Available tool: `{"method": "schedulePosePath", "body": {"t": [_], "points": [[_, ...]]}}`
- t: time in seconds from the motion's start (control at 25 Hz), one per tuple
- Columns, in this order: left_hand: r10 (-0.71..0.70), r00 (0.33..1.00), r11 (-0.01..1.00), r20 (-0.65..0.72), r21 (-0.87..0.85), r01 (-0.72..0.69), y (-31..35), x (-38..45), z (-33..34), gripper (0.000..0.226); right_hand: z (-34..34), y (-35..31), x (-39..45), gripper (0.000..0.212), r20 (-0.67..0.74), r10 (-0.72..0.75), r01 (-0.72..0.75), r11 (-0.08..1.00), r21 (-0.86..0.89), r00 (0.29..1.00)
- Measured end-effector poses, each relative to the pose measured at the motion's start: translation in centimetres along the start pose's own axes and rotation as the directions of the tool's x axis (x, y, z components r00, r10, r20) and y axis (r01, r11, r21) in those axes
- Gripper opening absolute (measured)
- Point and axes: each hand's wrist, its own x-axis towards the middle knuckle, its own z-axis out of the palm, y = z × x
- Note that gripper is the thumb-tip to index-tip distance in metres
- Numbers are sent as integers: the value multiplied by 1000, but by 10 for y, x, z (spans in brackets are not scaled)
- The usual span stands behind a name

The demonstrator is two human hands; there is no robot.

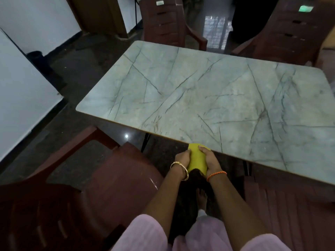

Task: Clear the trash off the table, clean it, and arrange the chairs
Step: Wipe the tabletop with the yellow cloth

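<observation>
Table (208,91) ahead, chairs (163,20) behind it, chair (117,178) near left

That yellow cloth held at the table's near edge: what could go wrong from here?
1. The folded yellow cloth, gripped by the left hand and right hand, sits below the rim of the grey marble-patterned table; it might slip to the dark floor.
2. The dark red plastic chair stands close on the left, so an elbow or leg could bump it.

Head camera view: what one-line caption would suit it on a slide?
Both hands, left and right, hold a yellow cloth at the marble table's near edge.
</observation>
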Motion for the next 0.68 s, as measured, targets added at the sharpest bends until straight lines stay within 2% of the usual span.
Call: {"method": "schedulePosePath", "body": {"t": [0.16, 0.28, 0.36, 0.44, 0.56, 0.68], "points": [[67, 997, 996, 24, 57, -68, 74, 44, 50, 41, 4, -92, 49, 42, 11, -55, 54, 993, 101, 998], [104, 994, 995, 17, 8, -104, 123, 73, 86, 24, -2, -148, 79, 37, 21, -84, 76, 965, 252, 996], [127, 992, 990, 24, 59, -128, 153, 87, 106, 17, -12, -180, 100, 35, -46, -87, 98, 941, 324, 995], [184, 983, 960, 19, 211, -184, 172, 104, 117, 13, -19, -208, 119, 38, -176, -132, 185, 924, 335, 975], [330, 943, 763, 38, 578, -290, 205, 136, 120, 19, -24, -251, 146, 33, -354, -210, 332, 884, 330, 911], [396, 913, 537, 103, 780, -321, 248, 171, 104, 28, -21, -287, 163, 11, -433, -293, 447, 837, 314, 852]]}}
